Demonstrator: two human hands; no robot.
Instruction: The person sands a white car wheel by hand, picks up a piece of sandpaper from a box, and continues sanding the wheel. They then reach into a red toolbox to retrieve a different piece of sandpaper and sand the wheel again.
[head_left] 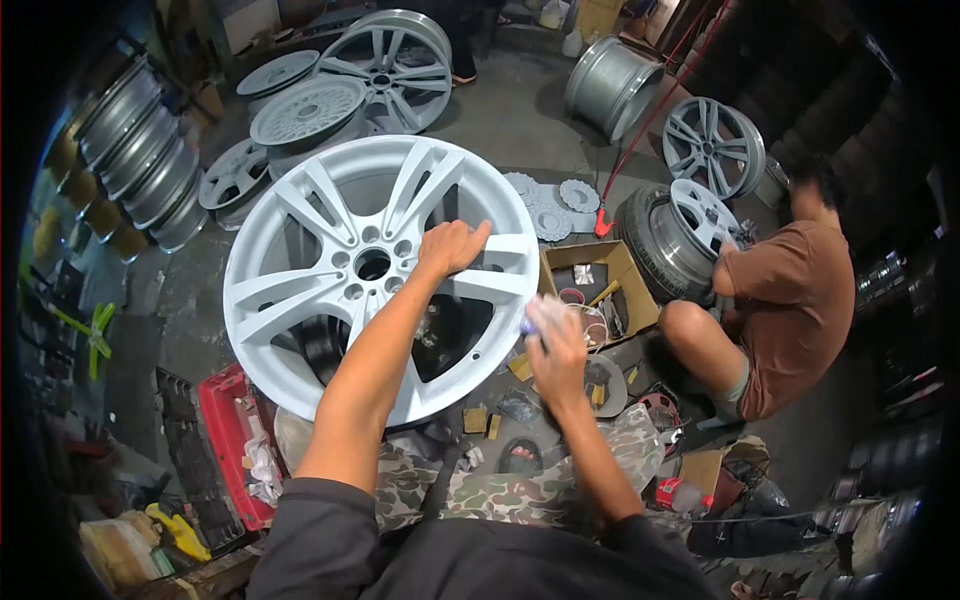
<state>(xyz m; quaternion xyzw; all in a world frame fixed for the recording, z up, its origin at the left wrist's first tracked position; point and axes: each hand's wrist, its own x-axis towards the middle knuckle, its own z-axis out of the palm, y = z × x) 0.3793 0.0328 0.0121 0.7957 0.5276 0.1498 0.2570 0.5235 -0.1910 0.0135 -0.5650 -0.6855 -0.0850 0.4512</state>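
A large pale grey wheel rim (pixel 305 290) with paired spokes tilts up in front of me. My left hand (pixel 455 248) reaches across its face, fingers curled over a right-hand spoke beside the hub. Just off the rim's right edge is my right hand (pixel 557 335), smeared by motion. Its fingers close on a small whitish thing with a bluish-purple patch; I cannot tell what it is. Below the rim's opening, a dark round surface shows between the spokes.
A cardboard box (pixel 625 270) of tools stands right of the rim. Beyond it, a person (pixel 800 300) crouches at a tyred wheel (pixel 665 240). More rims (pixel 310 110) lie at the back, others stack at left (pixel 130 150). A red case (pixel 225 440) sits at lower left.
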